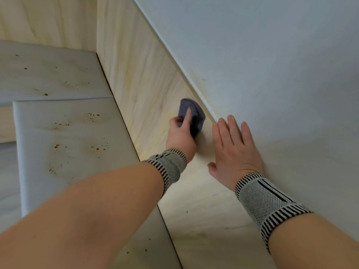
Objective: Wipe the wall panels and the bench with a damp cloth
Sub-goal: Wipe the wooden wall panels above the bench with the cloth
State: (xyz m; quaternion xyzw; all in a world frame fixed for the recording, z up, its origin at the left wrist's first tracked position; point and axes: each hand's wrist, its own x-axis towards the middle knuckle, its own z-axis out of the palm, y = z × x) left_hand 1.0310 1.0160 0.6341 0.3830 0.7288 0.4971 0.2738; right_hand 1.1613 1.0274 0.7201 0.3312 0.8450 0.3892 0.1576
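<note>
Wall panels of pale cream wood grain (139,78) filling the middle of the view, running from the far corner down toward the near edge, topped by a thin white trim strip (186,74). Above that strip, a plain white painted wall (272,55). Below the panels, meeting their lower edge along a dark seam, the tabletop: a bench of grey padded cushions (64,144), two pads visible, both speckled with small brown spots. Yellowish staining on the panels near the bench seam and around the cloth.

Left forearm reaching across from the lower left, banded at the wrist by a knitted black-and-white striped wrist support (171,166). Left hand (181,135) against the panels, just below the trim strip, gripping a folded blue-grey cloth (194,115), thumb curled at one side and a finger laid along its face. Cloth pressed flat to the panels, upper edge close to the trim strip, well above the bench.

Right hand (234,148) just beside the cloth, spread flat with straight fingers, holding nothing, palm to the surface, fingertips crossing the trim strip onto the white wall, thumb lower on the panels. A second striped wrist support (268,200) on the right wrist.

A few small dark scuff marks on the panels below the right wrist.
</note>
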